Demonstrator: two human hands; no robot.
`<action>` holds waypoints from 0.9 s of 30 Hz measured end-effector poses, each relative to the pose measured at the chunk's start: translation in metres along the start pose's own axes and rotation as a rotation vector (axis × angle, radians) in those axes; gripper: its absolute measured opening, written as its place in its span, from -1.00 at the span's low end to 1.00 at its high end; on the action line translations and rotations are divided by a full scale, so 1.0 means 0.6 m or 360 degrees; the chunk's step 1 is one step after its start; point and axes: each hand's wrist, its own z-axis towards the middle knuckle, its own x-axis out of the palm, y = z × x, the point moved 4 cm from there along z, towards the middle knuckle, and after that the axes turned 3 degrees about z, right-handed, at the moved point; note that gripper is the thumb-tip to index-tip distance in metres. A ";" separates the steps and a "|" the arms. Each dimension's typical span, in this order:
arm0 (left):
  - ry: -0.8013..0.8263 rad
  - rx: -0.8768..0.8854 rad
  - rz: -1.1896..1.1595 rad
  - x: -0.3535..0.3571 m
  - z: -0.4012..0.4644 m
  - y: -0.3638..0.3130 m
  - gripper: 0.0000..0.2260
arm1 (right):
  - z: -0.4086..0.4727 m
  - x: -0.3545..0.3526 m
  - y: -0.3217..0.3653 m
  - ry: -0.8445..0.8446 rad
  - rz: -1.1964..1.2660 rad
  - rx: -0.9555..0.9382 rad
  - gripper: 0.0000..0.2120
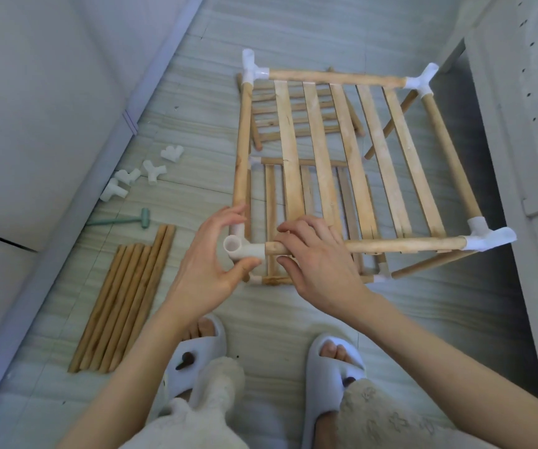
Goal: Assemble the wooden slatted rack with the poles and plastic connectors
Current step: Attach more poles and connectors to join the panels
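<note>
Nearest the camera, two feet in slippers (pixel 332 367) stood on the floor (pixel 293 14), close enough that the rack's near corner sat under both hands. The left hand (pixel 209 264) cupped the white connector (pixel 243 249) at that corner, thumb below and fingers curled over it, probably to steady it. The right hand (pixel 316 254) gripped the front pole (pixel 403 245) just beside the connector, thumb under and fingers over, seemingly pressing the pole's end into the socket. The connector's upward socket was still empty, so an upright had yet to go in.

To the left, spare poles (pixel 125 306) lay side by side within reach, with a small mallet (pixel 131 218) just beyond them, likely for tapping joints home. Loose connectors (pixel 141 173) lay further off by the wall.

Beyond the hands, the rack (pixel 342 157) stood on the floor, its upper slatted shelf framed by four corner connectors, a lower shelf showing through the slats.
</note>
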 end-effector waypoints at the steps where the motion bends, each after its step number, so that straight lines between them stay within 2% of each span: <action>1: 0.0002 -0.0037 -0.0021 -0.002 -0.003 -0.002 -0.49 | 0.000 -0.001 0.000 0.0015 0.0033 0.0001 -0.66; 5: -0.0032 -0.0151 -0.0018 0.001 -0.012 -0.008 -0.41 | 0.005 -0.015 -0.007 0.0028 0.0150 0.0001 -0.64; 9: 0.0104 -0.0450 -0.0527 0.011 -0.023 0.000 -0.38 | 0.005 -0.024 -0.003 0.0072 0.0172 -0.0023 -0.62; 11: 0.0128 -0.0461 -0.0640 0.011 -0.026 0.002 -0.41 | 0.010 -0.030 -0.002 0.0053 0.0275 -0.0031 -0.63; 15: 0.0119 -0.0358 -0.0429 -0.003 -0.022 0.013 -0.41 | 0.021 -0.035 -0.002 0.0157 0.0267 -0.0100 -0.53; 17: 0.0171 -0.0280 -0.0323 -0.007 -0.021 0.020 -0.40 | 0.027 -0.027 0.006 0.0265 0.0112 -0.0154 -0.42; 19: 0.0112 -0.0251 -0.0356 -0.013 -0.016 0.023 -0.46 | 0.036 -0.017 0.018 0.0263 -0.0052 -0.0197 -0.38; 21: -0.0108 -0.0409 -0.0547 -0.023 -0.003 0.026 -0.65 | 0.047 -0.011 0.026 0.0170 -0.0089 -0.0217 -0.37; 23: -0.0286 -0.0756 -0.0836 -0.026 0.026 0.037 -0.77 | 0.059 -0.010 0.029 0.0095 -0.0077 -0.0211 -0.37; 25: -0.0200 -0.0998 -0.0907 -0.019 0.076 0.043 -0.75 | 0.067 -0.009 0.029 0.0025 -0.0095 -0.0216 -0.40; 27: -0.0051 -0.1072 -0.1026 -0.007 0.138 0.036 -0.74 | 0.069 -0.003 0.029 -0.0043 -0.0117 -0.0242 -0.44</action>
